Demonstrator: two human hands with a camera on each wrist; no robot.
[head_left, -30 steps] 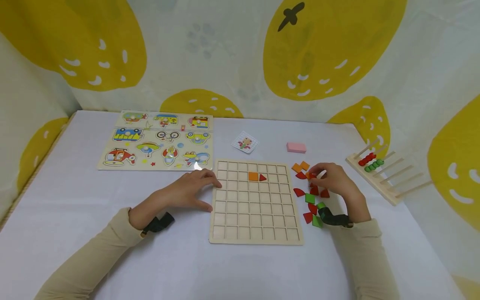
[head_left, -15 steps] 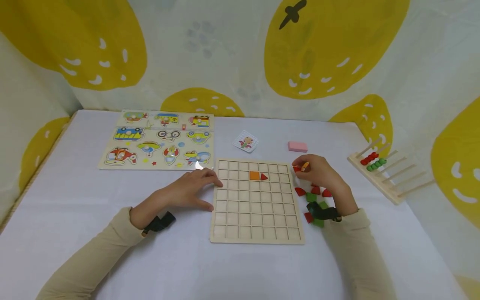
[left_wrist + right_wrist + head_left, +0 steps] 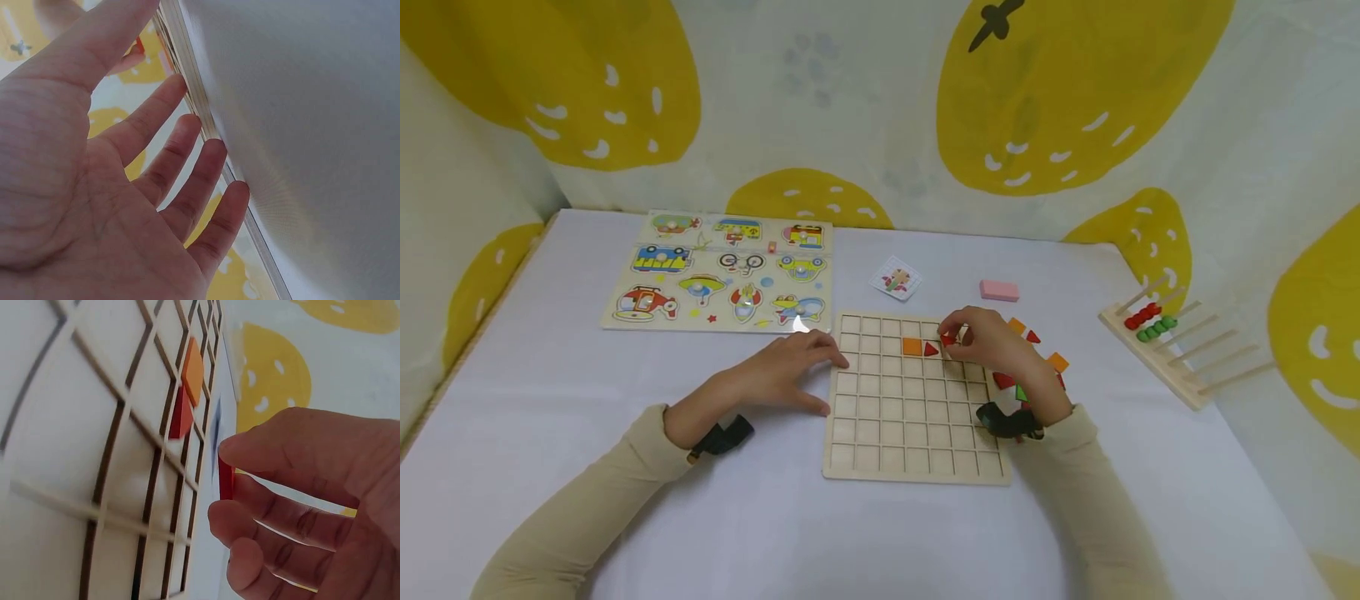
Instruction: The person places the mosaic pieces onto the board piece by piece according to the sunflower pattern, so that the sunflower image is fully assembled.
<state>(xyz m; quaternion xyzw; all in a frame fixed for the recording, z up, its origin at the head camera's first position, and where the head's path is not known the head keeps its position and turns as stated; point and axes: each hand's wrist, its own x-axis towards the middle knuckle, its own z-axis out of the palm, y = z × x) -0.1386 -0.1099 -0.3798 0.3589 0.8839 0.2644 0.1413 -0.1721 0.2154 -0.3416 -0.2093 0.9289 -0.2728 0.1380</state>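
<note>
This looks like a play corner — patterned drapes (image 3: 1075,92), grid board (image 3: 914,410), vehicle puzzle (image 3: 706,265), bead rack (image 3: 1150,357).

Board (image 3: 917,412): pale wood, gridded in squares. Square tile (image 3: 912,347): orange. Triangular tile (image 3: 931,349): red. Pinched piece (image 3: 225,478): red. Small block (image 3: 999,291): plain pink. Backdrop (image 3: 880,92): white, printed with yellow shapes bearing white dashes.

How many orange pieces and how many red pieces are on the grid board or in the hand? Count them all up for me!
Orange: 1, the orange square on the grid board
Red: 2, the red triangle next to it and the red piece in the right hand
Total: 3
</note>
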